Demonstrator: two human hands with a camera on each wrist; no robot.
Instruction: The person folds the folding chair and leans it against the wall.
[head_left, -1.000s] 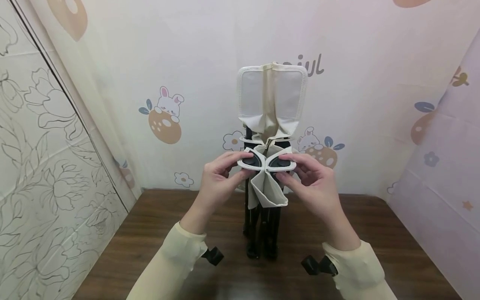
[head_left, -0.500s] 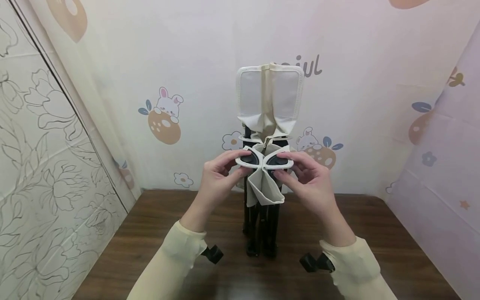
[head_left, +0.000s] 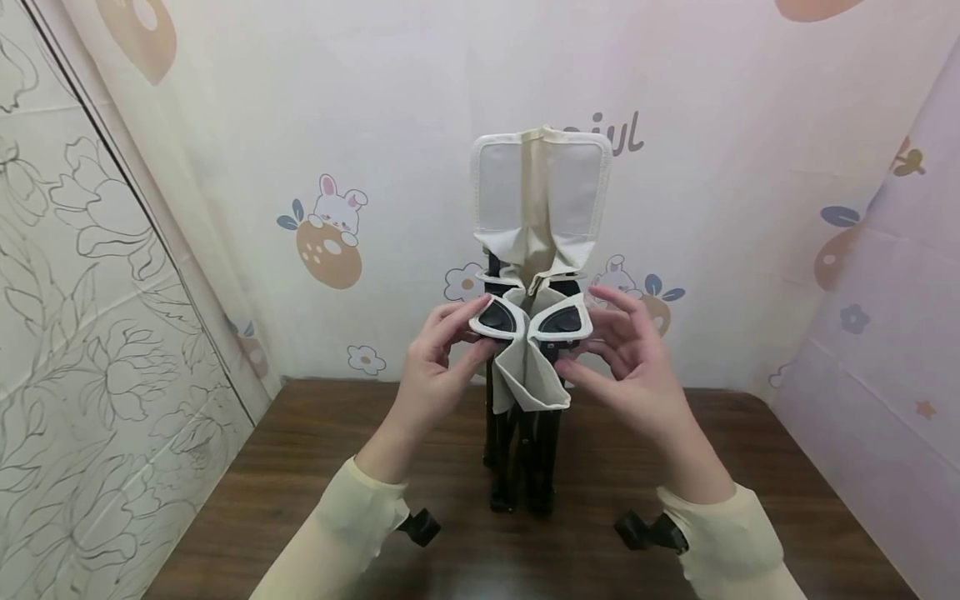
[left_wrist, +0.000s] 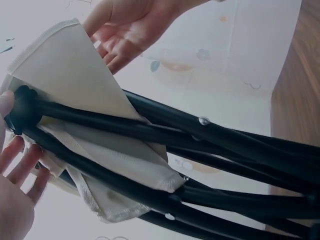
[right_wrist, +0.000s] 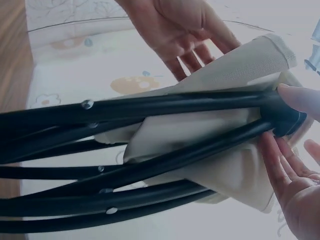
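A folded chair with a cream cloth seat (head_left: pixel 522 375) and black tube legs (left_wrist: pixel 150 131) stands upright. In the head view, my left hand (head_left: pixel 435 358) pinches its front left corner, forefinger at the top edge, thumb below. My right hand (head_left: pixel 637 362) lies beside the front right corner (head_left: pixel 562 320), fingers relaxed and spread, forefinger clear of the cloth. In the right wrist view, the thumb and fingertips of that hand lie against the black joint (right_wrist: pixel 284 112). Some fingers of both hands are hidden behind the chair.
A light cloth backrest (head_left: pixel 501 187) rises at the chair's rear. The brown wooden table (head_left: pixel 315 467) lies beneath. Printed curtains (head_left: pixel 405 100) hang behind and to the sides. A black wrist mount (head_left: pixel 647 532) sticks out from the right sleeve.
My right forefinger has come off the top of the right corner, and that hand has loosened and moved slightly right. The right corner has shifted a little right, away from the left one.
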